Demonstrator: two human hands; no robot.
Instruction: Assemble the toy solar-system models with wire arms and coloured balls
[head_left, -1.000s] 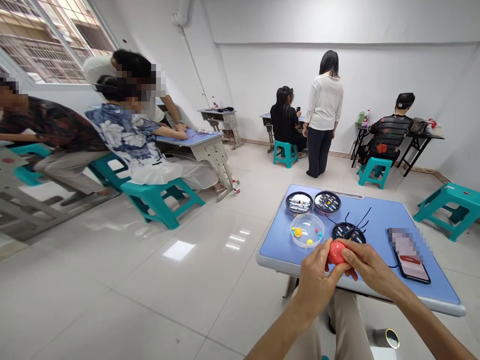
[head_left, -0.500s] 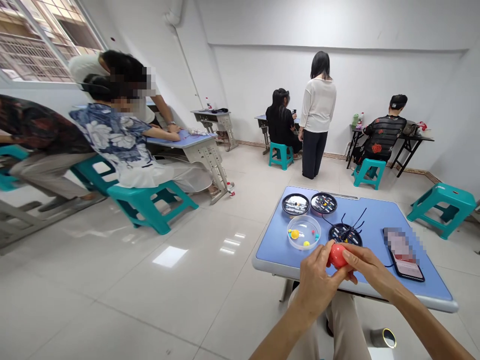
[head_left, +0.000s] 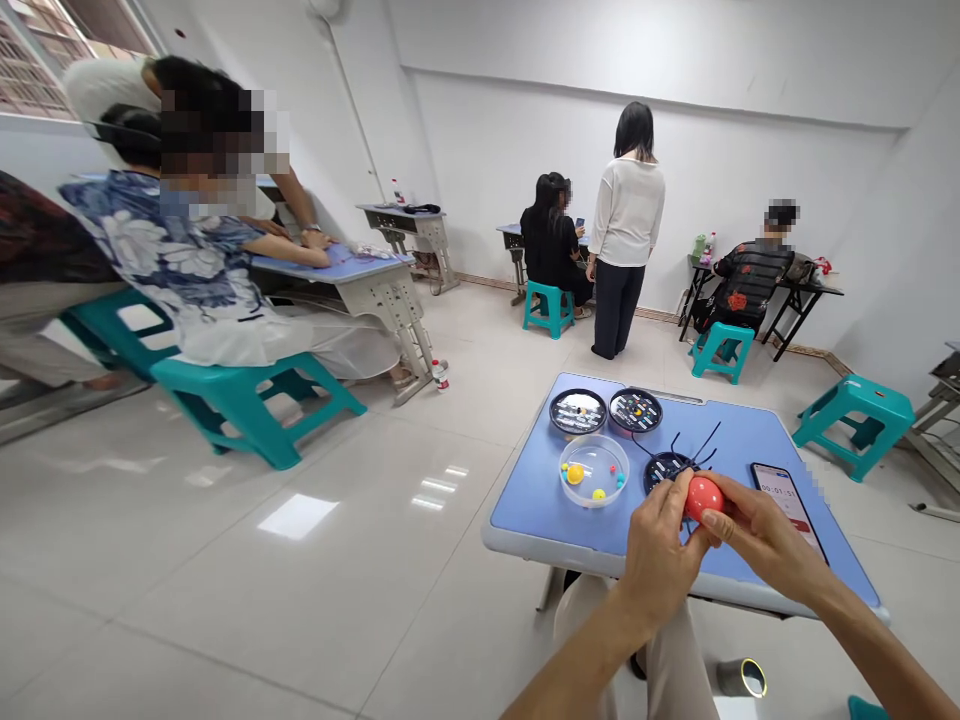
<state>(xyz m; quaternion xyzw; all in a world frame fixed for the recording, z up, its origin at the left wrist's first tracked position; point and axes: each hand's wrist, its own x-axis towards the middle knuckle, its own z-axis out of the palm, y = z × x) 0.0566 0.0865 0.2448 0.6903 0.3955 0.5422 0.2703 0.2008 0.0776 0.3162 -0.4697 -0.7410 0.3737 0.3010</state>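
Between the fingers of both hands sits a shiny red ball [head_left: 705,497], held above the near part of the blue desk [head_left: 517,490]. My left hand [head_left: 664,535] grips it from the left, and my right hand [head_left: 765,530] from the right, thumb bent toward it. Just behind the ball lies a black round dish [head_left: 660,470], partly hidden by my fingers, with thin black stalks [head_left: 705,440] sticking up around it. To the left, a clear round tray [head_left: 592,497] holds an orange ball [head_left: 575,475], a yellow ball [head_left: 598,495] and several small beads.
Two black-rimmed round discs [head_left: 578,411] lie at the desk's far left. A phone [head_left: 791,505] showing a timer lies at the right. On the floor stand a cylinder [head_left: 741,678] and a teal stool [head_left: 855,415]. Other people sit or stand at desks beyond.
The view has turned slightly, so the desk appears further left. Both hands, still on the red ball, have shifted a little to the right over the desk, nearer the phone.
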